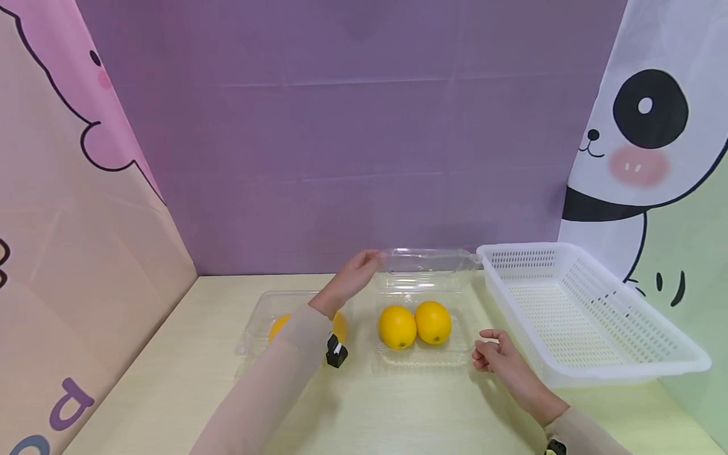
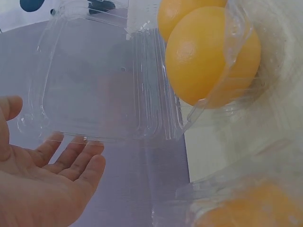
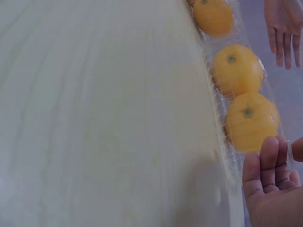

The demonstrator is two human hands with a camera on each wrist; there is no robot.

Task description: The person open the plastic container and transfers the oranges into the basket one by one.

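Observation:
Two oranges (image 1: 397, 327) sit side by side in a clear plastic clamshell box (image 1: 423, 363). The box's transparent lid (image 2: 94, 80) stands raised at the back. My left hand (image 1: 357, 275) is at the lid's left edge, its extended fingers (image 2: 78, 158) touching the plastic with the thumb apart. Beside the box's right side, my right hand (image 1: 503, 363) hovers low with loosely bent fingers (image 3: 268, 163) close to the rim. To the left, a second clear box (image 1: 253, 316) holds oranges (image 1: 340, 327), partly hidden behind my left forearm.
A white perforated plastic basket (image 1: 625, 368) stands on the right of the pale wooden table (image 1: 165, 392), close to my right hand. A purple cloth backdrop (image 1: 364, 145) rises behind the table, with printed cartoon panels on both sides.

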